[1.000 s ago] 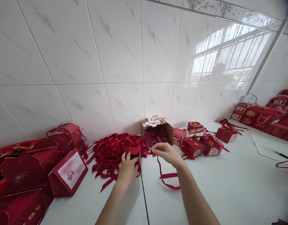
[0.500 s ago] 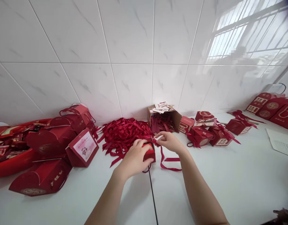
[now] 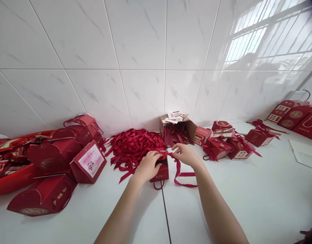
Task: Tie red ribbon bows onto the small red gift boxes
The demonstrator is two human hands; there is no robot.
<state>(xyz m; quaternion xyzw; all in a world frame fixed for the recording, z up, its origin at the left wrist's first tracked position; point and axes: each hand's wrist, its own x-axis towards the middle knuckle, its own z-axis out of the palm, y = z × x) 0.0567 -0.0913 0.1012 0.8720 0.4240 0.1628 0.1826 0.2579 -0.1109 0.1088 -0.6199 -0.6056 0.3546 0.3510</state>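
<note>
My left hand (image 3: 148,165) grips a small red gift box (image 3: 160,175) from its left side, thumb at the dark opening and fingers over the top edge. A dark red cord loop (image 3: 159,185) hangs out at the box's near side. Just right of the box, my right hand (image 3: 185,155) pinches a red ribbon (image 3: 178,169) between thumb and fingers. The ribbon's tail curls on the white table below that hand. A heap of red ribbons (image 3: 135,145) lies right behind my left hand. What is inside the box is hidden.
An open cardboard box (image 3: 190,130) holding ribbons, with white cards (image 3: 174,116) on top, stands against the tiled wall. Bow-tied gift boxes (image 3: 238,147) sit to the right. At left are larger red boxes (image 3: 54,154) and a red tray (image 3: 16,178) of packets.
My left thumb has moved up to the box's opening, baring its front and cord loop. The white piece at my right fingertips no longer shows; ribbon is there now.
</note>
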